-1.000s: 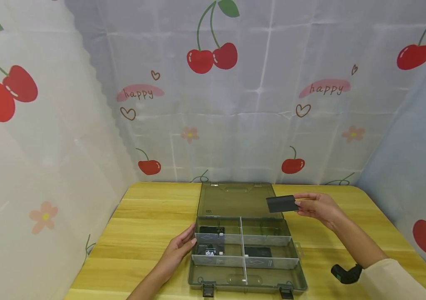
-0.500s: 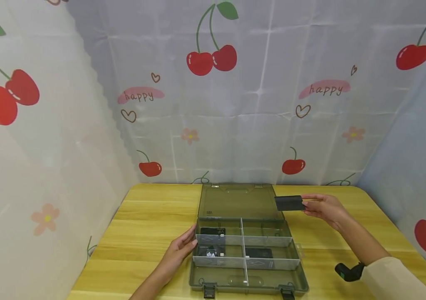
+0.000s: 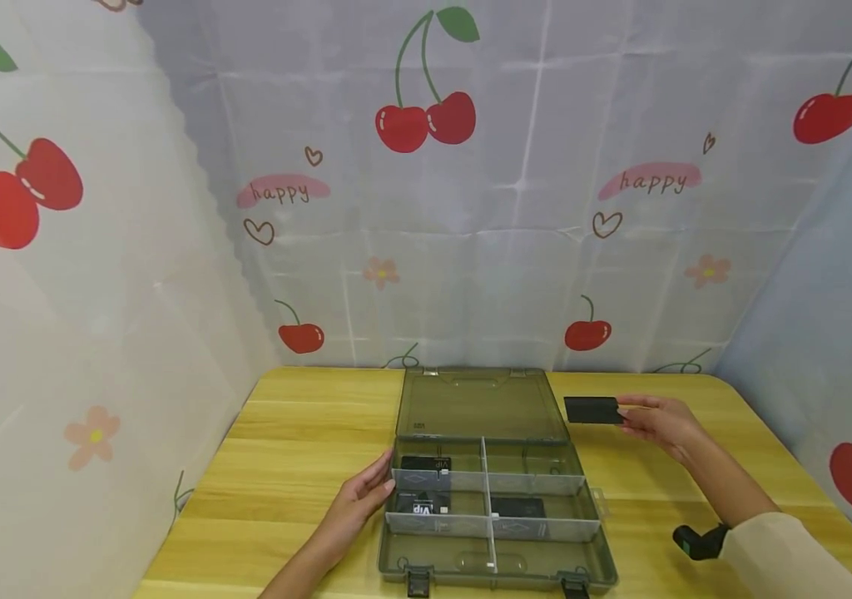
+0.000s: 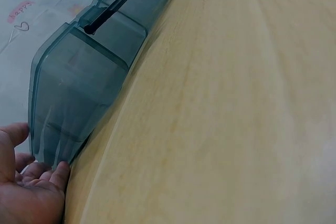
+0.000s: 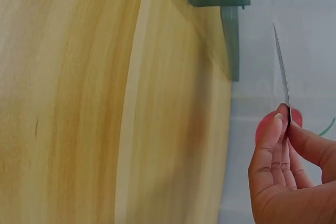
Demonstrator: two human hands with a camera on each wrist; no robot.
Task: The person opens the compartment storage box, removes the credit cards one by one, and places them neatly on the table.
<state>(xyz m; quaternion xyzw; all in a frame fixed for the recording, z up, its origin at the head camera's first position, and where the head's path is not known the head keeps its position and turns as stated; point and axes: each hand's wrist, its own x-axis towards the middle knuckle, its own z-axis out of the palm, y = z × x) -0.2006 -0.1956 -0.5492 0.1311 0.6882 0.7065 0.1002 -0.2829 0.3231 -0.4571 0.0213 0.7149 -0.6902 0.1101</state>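
A translucent olive-green compartment box [image 3: 437,547] stands with its lid [image 3: 482,403] laid back, in the head view. My left hand [image 3: 354,499] rests against its left side, thumb near the rim. The left wrist view shows that hand's fingertips [image 4: 61,174] touching the outer wall. My right hand [image 3: 661,426] pinches a plain black card [image 3: 591,410] in the air, right of the lid. Seen almost edge-on in the right wrist view, the card [image 5: 283,80] is thin and held between thumb and fingers. Black cards lie in the back-left [image 3: 426,462], middle-left [image 3: 413,504] and middle-right [image 3: 518,506] compartments.
The box stands on a yellow wood-grain table [image 3: 284,453]. Two black latches [image 3: 418,581] hang at its front edge. White dividers [image 3: 486,499] separate the compartments. A cherry-print curtain [image 3: 493,274] closes off the back and sides. A black device [image 3: 699,542] sits at my right wrist.
My right hand has moved to the right with the black card, from over the lid's right edge to beside it, and the card has turned slightly. My left hand stays at the box.
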